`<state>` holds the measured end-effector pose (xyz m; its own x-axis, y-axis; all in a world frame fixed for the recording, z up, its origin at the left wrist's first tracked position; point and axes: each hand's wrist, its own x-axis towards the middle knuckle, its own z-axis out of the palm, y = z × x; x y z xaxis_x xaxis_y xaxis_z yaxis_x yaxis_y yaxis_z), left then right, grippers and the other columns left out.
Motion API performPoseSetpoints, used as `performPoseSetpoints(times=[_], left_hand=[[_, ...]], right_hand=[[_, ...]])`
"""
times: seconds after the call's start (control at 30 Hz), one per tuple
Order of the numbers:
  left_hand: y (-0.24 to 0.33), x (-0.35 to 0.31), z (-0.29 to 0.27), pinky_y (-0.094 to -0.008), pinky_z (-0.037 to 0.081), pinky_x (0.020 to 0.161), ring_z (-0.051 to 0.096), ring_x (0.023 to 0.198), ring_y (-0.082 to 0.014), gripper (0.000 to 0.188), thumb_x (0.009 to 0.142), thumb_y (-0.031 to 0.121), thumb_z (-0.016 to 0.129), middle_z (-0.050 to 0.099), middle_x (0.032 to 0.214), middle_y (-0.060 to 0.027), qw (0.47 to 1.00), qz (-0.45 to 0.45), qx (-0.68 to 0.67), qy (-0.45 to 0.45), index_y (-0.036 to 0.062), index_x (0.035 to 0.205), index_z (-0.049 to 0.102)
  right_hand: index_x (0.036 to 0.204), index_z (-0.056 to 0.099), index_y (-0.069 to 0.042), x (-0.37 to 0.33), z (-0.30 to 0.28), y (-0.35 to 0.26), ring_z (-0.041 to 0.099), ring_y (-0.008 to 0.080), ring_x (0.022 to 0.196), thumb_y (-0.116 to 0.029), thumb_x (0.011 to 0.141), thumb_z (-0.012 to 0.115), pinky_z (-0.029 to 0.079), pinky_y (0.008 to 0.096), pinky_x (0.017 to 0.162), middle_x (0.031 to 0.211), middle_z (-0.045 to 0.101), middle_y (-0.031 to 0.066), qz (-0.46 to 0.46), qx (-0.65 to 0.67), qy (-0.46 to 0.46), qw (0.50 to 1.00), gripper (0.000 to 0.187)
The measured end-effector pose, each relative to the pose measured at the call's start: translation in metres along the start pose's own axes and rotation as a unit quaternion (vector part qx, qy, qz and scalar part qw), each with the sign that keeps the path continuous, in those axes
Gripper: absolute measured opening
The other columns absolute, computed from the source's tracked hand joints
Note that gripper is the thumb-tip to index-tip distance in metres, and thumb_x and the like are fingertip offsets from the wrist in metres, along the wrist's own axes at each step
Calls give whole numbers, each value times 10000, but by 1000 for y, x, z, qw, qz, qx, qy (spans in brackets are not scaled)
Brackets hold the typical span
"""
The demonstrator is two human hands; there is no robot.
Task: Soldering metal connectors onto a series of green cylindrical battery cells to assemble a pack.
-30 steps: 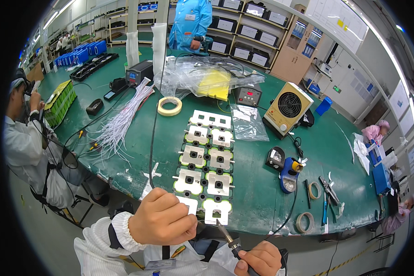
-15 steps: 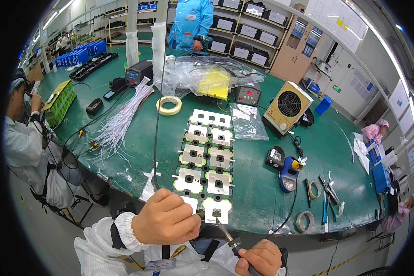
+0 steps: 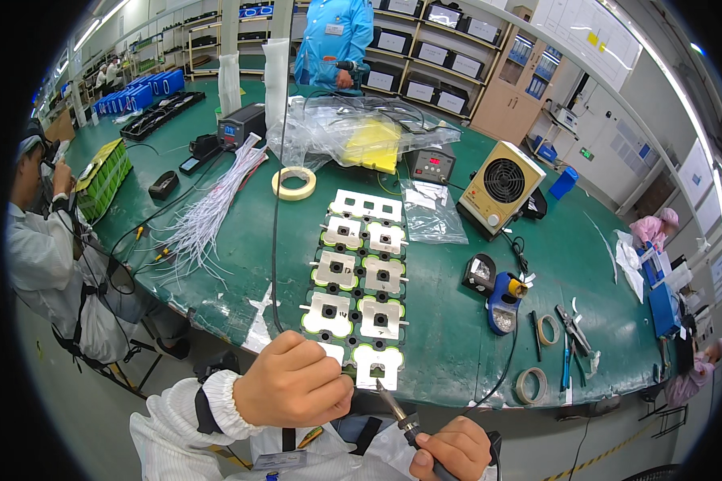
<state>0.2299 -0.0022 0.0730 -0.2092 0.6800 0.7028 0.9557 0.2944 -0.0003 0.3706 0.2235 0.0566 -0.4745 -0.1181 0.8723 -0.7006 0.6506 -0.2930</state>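
My left hand (image 3: 293, 390) is closed in a fist at the near edge of the green table (image 3: 449, 337), pinching a thin wire that runs up over the table. It covers the near-left corner of a long battery pack (image 3: 357, 276) with white metal plates on green holders. My right hand (image 3: 451, 450) grips a soldering iron (image 3: 397, 410), whose tip points up-left at the nearest white plate (image 3: 377, 362). White sleeves cover both forearms.
On the table: a tape roll (image 3: 294, 182), a bundle of white wires (image 3: 208, 210), plastic bags (image 3: 353, 132), a beige fan box (image 3: 501, 188), an iron stand (image 3: 503, 293), hand tools and tape rings (image 3: 565, 333). A seated person (image 3: 52, 264) is left; a person in blue (image 3: 334, 36) stands behind.
My left hand has shifted slightly right and down along the table edge. The soldering iron and right hand stay almost where they were.
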Motion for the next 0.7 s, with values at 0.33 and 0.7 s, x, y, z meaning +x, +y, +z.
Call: performPoseSetpoints(times=[0.33,0.7], left_hand=[[-1,0,3,-307,340,645,473,635,-146,125,673,135,757,430,660,60,1000,1,-10,-1,181,712,647],[-1,0,6,-309,348,646,467,635,-150,133,661,130,761,436,664,59,1000,4,-11,-11,179,722,653]], right_hand=[[827,673,45,0,0,-1,503,205,513,-17,864,688,389,328,457,658,586,93,6,-2,-8,1000,74],[831,673,45,-1,0,1,501,208,498,-9,857,686,382,333,452,652,585,95,1,6,1,1000,61]])
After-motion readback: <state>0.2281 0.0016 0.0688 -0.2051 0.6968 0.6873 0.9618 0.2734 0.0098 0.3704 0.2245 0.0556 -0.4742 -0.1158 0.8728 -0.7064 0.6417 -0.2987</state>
